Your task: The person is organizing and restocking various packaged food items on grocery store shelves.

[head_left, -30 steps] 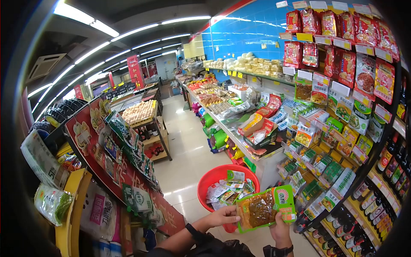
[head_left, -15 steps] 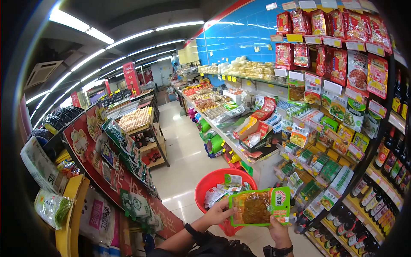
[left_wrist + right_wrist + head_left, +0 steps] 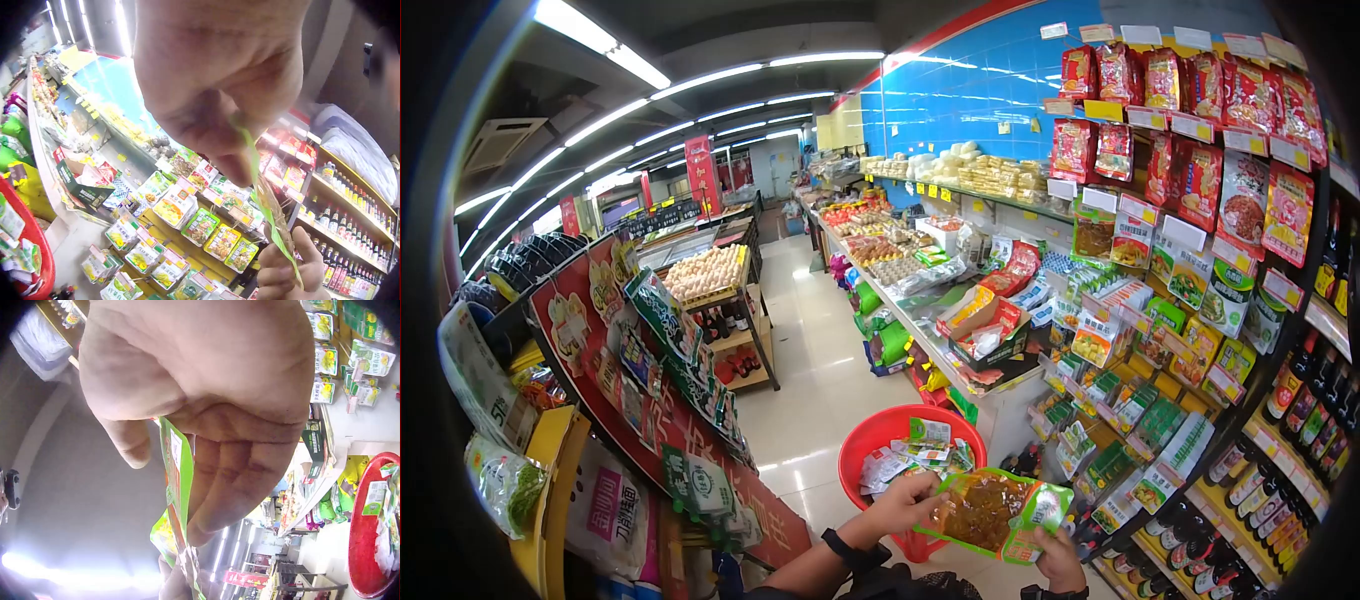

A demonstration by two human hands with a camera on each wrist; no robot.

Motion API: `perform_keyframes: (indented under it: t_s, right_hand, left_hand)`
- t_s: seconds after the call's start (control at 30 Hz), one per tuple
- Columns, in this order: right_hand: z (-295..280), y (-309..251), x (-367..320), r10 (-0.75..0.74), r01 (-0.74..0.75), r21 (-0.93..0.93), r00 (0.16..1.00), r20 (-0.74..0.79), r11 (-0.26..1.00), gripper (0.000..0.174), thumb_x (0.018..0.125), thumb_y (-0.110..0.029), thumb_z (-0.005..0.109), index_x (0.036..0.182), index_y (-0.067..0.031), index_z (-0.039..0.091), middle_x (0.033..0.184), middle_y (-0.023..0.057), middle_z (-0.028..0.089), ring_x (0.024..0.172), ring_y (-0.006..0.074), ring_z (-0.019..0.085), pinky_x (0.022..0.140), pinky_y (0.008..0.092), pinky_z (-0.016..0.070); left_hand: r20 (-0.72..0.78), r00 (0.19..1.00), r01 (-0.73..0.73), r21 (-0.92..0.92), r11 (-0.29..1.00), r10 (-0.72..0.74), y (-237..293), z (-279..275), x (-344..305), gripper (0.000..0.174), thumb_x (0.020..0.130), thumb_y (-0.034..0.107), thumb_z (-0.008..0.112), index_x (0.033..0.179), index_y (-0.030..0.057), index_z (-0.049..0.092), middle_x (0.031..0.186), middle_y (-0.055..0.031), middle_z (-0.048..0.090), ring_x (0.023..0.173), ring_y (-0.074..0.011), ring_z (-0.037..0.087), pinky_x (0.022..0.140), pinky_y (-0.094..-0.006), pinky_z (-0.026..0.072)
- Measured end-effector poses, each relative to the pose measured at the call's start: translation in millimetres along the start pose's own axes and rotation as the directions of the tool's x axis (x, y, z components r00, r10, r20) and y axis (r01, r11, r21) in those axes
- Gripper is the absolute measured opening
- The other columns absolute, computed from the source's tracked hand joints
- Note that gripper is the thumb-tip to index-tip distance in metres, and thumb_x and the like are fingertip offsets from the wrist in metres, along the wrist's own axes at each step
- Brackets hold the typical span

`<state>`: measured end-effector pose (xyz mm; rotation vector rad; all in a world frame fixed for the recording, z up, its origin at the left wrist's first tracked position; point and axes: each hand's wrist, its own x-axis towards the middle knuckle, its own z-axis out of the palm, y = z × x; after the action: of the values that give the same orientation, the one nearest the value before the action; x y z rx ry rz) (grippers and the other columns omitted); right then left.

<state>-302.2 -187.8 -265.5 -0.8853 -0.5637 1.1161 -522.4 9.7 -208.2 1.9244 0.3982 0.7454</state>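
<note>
A green-edged packet [image 3: 990,508] with brown food behind its clear window is held between two hands in the head view. The left hand [image 3: 902,503] pinches its left end, and the right hand [image 3: 1060,560] grips the lower right corner, thumb on the front. Seen edge-on in the left wrist view, the packet [image 3: 269,212] runs from the left hand [image 3: 219,81] down to the right hand [image 3: 290,265]. In the right wrist view the packet [image 3: 177,475] sits between the thumb and curled fingers of the right hand [image 3: 206,381].
A red basket [image 3: 852,440] holding several packets stands on the floor just beyond the hands. Racks of hanging packets [image 3: 1200,185] and bottles [image 3: 1285,375] line the right side. At the left is a red display board [image 3: 585,330]; an aisle [image 3: 800,350] runs between.
The packet has tilted, its right end now lower and its face turned more upward, with both hands still on it. The basket appears slightly further left as the head view shifted.
</note>
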Motion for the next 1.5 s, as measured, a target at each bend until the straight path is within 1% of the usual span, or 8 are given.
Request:
perform_keyframes:
  t_s: [0.17, 0.37, 0.57, 0.7, 0.87, 1.0, 1.1, 1.5]
  right_hand:
    - [-3.1, -0.7, 5.8, -0.028, 0.018, -0.284, 0.999, -0.030, 0.959, 0.041, 0.092, -0.022, 0.060, 0.126, -0.0011, 0.049, 0.112, 0.0066, 0.060, 0.101, 0.0183, 0.058, 0.089, 0.0360, 0.0447]
    - [6.4, -7.3, 3.8, -0.058, 0.049, -0.362, 0.998, -0.013, 0.931, 0.038, 0.092, -0.025, 0.061, 0.121, -0.0020, 0.053, 0.108, 0.0028, 0.061, 0.097, 0.0135, 0.055, 0.085, 0.0305, 0.0446]
    - [7.2, -8.3, -8.3, -0.111, 0.096, -0.407, 0.994, -0.015, 0.908, 0.036, 0.093, -0.022, 0.060, 0.122, -0.0022, 0.052, 0.107, 0.0027, 0.061, 0.096, 0.0128, 0.057, 0.084, 0.0301, 0.0468]
    - [-3.1, -16.7, -33.3, 0.014, -0.053, -0.405, 0.995, -0.099, 0.913, 0.036, 0.094, -0.023, 0.058, 0.123, -0.0025, 0.051, 0.105, 0.0053, 0.062, 0.090, 0.0144, 0.061, 0.076, 0.0297, 0.0521]
    - [-1.2, -31.1, -62.4, -0.094, 0.017, -0.411, 0.981, -0.169, 0.912, 0.036, 0.094, -0.027, 0.058, 0.120, -0.0024, 0.053, 0.097, 0.0059, 0.064, 0.081, 0.0143, 0.062, 0.069, 0.0287, 0.0532]
    - [-6.0, -34.9, -77.5, -0.177, 0.032, -0.478, 0.949, -0.261, 0.878, 0.038, 0.094, -0.034, 0.058, 0.113, -0.0010, 0.059, 0.097, 0.0035, 0.064, 0.085, 0.0105, 0.058, 0.075, 0.0279, 0.0483]
    - [-7.6, -33.9, -83.1, -0.185, 0.042, -0.453, 0.943, -0.277, 0.891, 0.039, 0.094, -0.033, 0.059, 0.115, -0.0001, 0.059, 0.100, 0.0029, 0.063, 0.090, 0.0104, 0.056, 0.079, 0.0281, 0.0473]
    - [-8.9, -32.6, -66.7, -0.242, 0.073, -0.519, 0.933, -0.266, 0.851, 0.029, 0.096, -0.022, 0.055, 0.113, 0.0008, 0.061, 0.100, 0.0025, 0.065, 0.090, 0.0087, 0.057, 0.080, 0.0268, 0.0463]
  left_hand:
    - [0.074, 0.997, 0.015, 0.009, 1.000, -0.015, 13.6, -3.7, 0.0, 0.026, 0.091, 0.016, 0.062, 0.077, 0.0054, 0.044, 0.061, 0.0016, 0.041, 0.054, -0.0048, 0.039, 0.047, -0.0261, 0.0320]
    - [0.333, 0.942, 0.116, -0.208, 0.971, -0.041, 27.0, -17.8, 2.2, 0.023, 0.095, 0.021, 0.057, 0.108, 0.0027, 0.055, 0.082, 0.0021, 0.055, 0.073, -0.0042, 0.050, 0.064, -0.0242, 0.0431]
    - [0.536, 0.839, 0.287, -0.291, 0.913, -0.093, 33.2, -12.0, 5.3, 0.034, 0.093, 0.026, 0.058, 0.115, -0.0004, 0.055, 0.107, -0.0048, 0.058, 0.101, -0.0117, 0.051, 0.084, -0.0289, 0.0425]
    - [0.728, 0.682, 0.262, -0.156, 0.952, -0.068, 21.6, 7.4, 15.9, 0.037, 0.096, 0.031, 0.055, 0.114, -0.0011, 0.055, 0.092, -0.0039, 0.060, 0.082, -0.0114, 0.056, 0.074, -0.0277, 0.0461]
    - [0.749, 0.658, 0.275, -0.138, 0.951, -0.081, -14.2, 50.9, 22.7, 0.039, 0.097, 0.037, 0.051, 0.100, -0.0002, 0.060, 0.079, -0.0025, 0.061, 0.077, -0.0097, 0.056, 0.070, -0.0287, 0.0465]
    - [0.737, 0.653, 0.261, -0.002, 0.965, -0.175, -3.7, 61.6, 39.0, 0.038, 0.098, 0.034, 0.049, 0.112, -0.0009, 0.058, 0.086, -0.0055, 0.064, 0.080, -0.0109, 0.058, 0.073, -0.0294, 0.0476]
    - [0.650, 0.757, 0.093, -0.020, 0.995, -0.058, 6.3, 71.2, 41.3, 0.039, 0.099, 0.030, 0.049, 0.122, -0.0003, 0.055, 0.095, -0.0088, 0.066, 0.083, -0.0130, 0.059, 0.076, -0.0298, 0.0483]
    - [0.510, 0.857, 0.131, -0.072, 0.989, -0.077, 9.2, 60.3, 48.2, 0.039, 0.098, 0.028, 0.049, 0.125, -0.0007, 0.052, 0.093, -0.0116, 0.067, 0.084, -0.0162, 0.061, 0.078, -0.0319, 0.0488]
